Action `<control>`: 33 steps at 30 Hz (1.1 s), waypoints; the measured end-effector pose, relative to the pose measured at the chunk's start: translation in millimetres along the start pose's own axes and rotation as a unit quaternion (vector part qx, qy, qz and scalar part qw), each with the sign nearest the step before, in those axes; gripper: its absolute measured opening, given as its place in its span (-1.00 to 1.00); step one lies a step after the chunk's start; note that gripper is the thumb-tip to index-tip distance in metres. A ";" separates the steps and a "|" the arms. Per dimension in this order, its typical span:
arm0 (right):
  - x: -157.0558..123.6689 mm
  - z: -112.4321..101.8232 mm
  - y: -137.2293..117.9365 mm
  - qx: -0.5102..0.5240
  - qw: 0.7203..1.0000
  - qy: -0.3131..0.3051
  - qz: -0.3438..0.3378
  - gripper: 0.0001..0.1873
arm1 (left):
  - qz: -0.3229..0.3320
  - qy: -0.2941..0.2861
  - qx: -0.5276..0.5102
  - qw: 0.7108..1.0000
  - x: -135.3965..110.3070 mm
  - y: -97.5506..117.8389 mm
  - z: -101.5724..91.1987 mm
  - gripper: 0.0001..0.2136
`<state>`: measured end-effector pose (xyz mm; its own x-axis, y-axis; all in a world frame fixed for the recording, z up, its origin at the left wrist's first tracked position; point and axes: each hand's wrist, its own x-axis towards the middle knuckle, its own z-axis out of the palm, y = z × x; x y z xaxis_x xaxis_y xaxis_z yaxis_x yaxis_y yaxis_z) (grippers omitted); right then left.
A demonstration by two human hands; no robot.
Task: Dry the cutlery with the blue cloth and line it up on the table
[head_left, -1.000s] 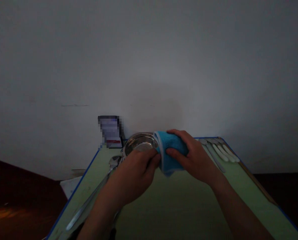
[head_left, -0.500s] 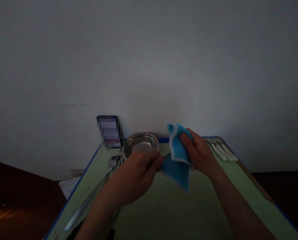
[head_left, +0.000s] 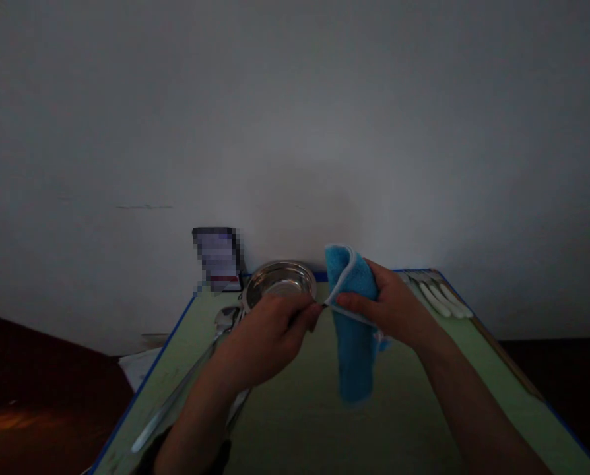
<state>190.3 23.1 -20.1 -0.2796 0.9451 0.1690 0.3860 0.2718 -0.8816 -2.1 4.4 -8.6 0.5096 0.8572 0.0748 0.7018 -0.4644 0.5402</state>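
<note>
My left hand (head_left: pixel 273 340) is closed in a pinch, in front of the steel bowl (head_left: pixel 252 290). A thin metal utensil (head_left: pixel 324 305) pokes out a little from its fingertips; its far end is hidden in the cloth, so I cannot tell its kind. My right hand (head_left: pixel 398 305) wraps a blue cloth (head_left: pixel 355 353) with a pale edge around that end, thumb pressed on the fold. The cloth's lower part hangs down over the table. Both hands are held above the green tabletop (head_left: pixel 315 415).
A long-handled metal spoon (head_left: pixel 226 318) lies left of the bowl, partly behind my left arm. A phone-like screen (head_left: pixel 218 254) leans against the wall at the back left. Several white-handled utensils (head_left: pixel 438 300) lie at the back right corner.
My right hand and the cloth have come closer to my left hand, covering more of the utensil. The cloth's lower part now hangs straighter and lower. My left hand has barely moved.
</note>
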 end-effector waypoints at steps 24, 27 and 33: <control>-3.8 -24.8 13.6 0.028 0.993 -0.097 0.069 -0.70 | 0.006 -0.064 -0.056 0.996 -12.7 -28.8 -22.9 -0.65; -5.3 -18.5 9.7 -0.011 0.977 -0.214 0.017 -0.75 | 0.012 -0.101 -0.017 0.995 -12.4 -18.6 -18.5 -0.67; -4.6 3.2 3.6 -0.093 0.937 -0.327 -0.081 -0.74 | 0.044 -0.179 0.012 0.983 -6.0 -3.5 -4.6 -0.73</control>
<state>190.2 19.1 -25.4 -0.8023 0.5932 -0.0663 0.4226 0.4861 -0.7649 -10.0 1.9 -7.1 0.7082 0.6824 -0.1813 0.6563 -0.5416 0.5253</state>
